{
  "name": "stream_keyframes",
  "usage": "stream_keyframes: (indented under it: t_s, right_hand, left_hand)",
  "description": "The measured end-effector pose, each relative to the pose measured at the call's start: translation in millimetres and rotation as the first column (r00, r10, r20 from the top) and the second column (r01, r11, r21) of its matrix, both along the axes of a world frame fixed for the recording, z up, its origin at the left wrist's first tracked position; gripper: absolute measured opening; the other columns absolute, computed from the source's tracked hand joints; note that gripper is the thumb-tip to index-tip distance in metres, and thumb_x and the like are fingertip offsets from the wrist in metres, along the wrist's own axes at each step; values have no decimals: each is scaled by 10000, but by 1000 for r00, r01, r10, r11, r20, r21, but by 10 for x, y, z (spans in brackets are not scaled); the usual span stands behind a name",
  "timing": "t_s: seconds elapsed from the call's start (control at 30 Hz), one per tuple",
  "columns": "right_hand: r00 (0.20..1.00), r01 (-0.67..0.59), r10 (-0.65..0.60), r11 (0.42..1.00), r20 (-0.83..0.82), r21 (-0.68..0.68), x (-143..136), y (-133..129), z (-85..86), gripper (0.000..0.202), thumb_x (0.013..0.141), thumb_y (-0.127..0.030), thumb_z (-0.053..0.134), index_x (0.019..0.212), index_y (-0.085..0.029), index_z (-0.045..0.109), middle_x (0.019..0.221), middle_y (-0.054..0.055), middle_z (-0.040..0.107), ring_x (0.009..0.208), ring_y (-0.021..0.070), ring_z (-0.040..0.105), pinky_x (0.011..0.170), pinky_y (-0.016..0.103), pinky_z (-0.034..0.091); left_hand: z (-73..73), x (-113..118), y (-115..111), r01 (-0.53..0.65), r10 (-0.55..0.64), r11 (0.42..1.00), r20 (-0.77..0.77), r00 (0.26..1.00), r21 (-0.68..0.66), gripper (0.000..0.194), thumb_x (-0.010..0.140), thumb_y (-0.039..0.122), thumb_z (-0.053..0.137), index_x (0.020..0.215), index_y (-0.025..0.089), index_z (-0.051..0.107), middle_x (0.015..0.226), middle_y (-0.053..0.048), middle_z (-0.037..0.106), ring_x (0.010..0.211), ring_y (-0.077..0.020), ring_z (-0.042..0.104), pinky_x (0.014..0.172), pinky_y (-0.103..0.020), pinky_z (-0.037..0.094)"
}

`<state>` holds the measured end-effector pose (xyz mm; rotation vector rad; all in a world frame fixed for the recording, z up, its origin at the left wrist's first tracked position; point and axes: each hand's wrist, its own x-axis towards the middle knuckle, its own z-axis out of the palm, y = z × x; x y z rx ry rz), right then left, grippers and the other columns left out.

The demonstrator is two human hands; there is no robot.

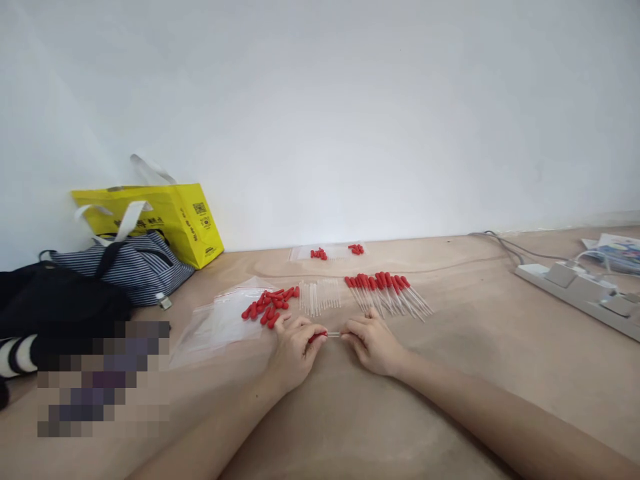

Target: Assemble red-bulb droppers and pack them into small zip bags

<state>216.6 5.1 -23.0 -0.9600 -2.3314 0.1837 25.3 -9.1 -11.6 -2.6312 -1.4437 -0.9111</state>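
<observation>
My left hand (296,348) pinches a red rubber dropper bulb (319,337), mostly hidden by the fingers. A clear thin glass tube (333,335) runs from the bulb's end to my right hand (371,343), whose fingers are closed on it. The tube lies level between the two hands. Loose red bulbs (270,305) lie just beyond my left hand. Beside them is a row of bare glass tubes (320,297). Past my right hand lie several droppers (387,290), each a red bulb on a clear tube, fanned side by side.
Clear plastic bags (220,327) lie left of the bulbs. Another bag (340,252) with red bulbs lies by the wall. A yellow bag (197,227), a striped bag (143,263) and black cloth (60,300) stand at left. A power strip (580,293) with cables lies at right.
</observation>
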Motion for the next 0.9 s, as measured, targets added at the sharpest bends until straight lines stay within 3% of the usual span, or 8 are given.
stream_keyframes:
  t_s: [0.13, 0.47, 0.73, 0.9]
  right_hand:
    - [1000, -19, 19, 999, -2, 39, 12, -17, -11, 149, 813, -134, 392, 768, -164, 530, 722, 14, 596, 611, 117, 464, 649, 275, 210]
    - [995, -97, 97, 995, -33, -18, -48, -17, -33, 170, 814, -132, 373, 789, -167, 537, 730, 23, 605, 640, 124, 489, 671, 274, 234]
    - [996, -77, 72, 992, -47, -98, -45, -11, 8, 180, 846, -158, 361, 819, -176, 538, 769, 18, 615, 681, 128, 514, 679, 272, 258]
    - [996, -75, 77, 996, 39, -39, 2, -35, 51, 166, 848, -210, 400, 867, -182, 562, 812, 35, 613, 751, 150, 514, 688, 284, 258]
  left_hand:
    - [21, 23, -25, 52, -51, 998, -23, 998, 35, 145, 814, 221, 443, 780, 216, 584, 683, 33, 635, 735, -150, 557, 882, -436, 165]
    - [27, 40, -83, 115, -115, 993, -20, 993, 32, 136, 819, 211, 436, 773, 216, 564, 688, 42, 641, 746, -140, 555, 911, -427, 141]
    - [56, 27, -42, 41, -41, 999, -41, 998, 2, 139, 816, 265, 454, 799, 229, 587, 715, 28, 656, 757, -148, 558, 928, -437, 156]
    - [63, -51, -6, 19, -17, 999, -65, 998, 33, 148, 811, 318, 486, 761, 249, 607, 702, 37, 667, 752, -155, 549, 921, -441, 152]
